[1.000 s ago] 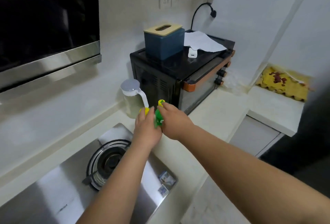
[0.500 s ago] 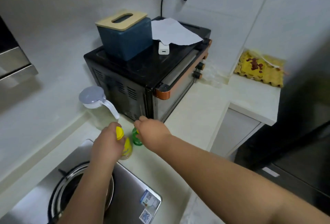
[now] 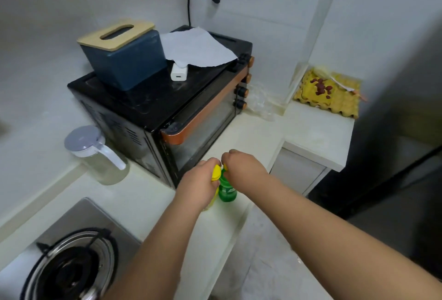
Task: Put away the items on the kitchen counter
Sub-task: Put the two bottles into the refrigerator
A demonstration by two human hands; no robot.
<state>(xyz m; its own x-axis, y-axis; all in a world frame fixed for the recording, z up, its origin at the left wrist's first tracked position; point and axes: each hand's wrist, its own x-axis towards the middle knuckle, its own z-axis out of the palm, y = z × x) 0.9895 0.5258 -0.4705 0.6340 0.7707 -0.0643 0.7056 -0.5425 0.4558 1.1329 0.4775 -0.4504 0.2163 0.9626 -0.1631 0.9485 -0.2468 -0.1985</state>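
Two small bottles are held side by side just in front of the black toaster oven [image 3: 153, 110]. My left hand [image 3: 197, 186] grips the neck of a pale bottle with a yellow cap [image 3: 216, 172]; most of that bottle is hidden by the hand. My right hand [image 3: 244, 168] grips the top of a green bottle [image 3: 227, 190]. Whether the bottles rest on the cream counter [image 3: 143, 201] or hang just above it, I cannot tell.
A clear jug with a grey lid [image 3: 95, 153] stands left of the oven. On the oven lie a blue tissue box [image 3: 124, 56], a white charger [image 3: 178, 73] and paper [image 3: 198, 48]. A gas burner [image 3: 69, 266] sits lower left. A yellow egg tray [image 3: 327, 93] rests on the right ledge.
Both hands have carried the two bottles from beside the jug rightwards along the counter to the oven's front corner. The camera has tilted down and to the right.
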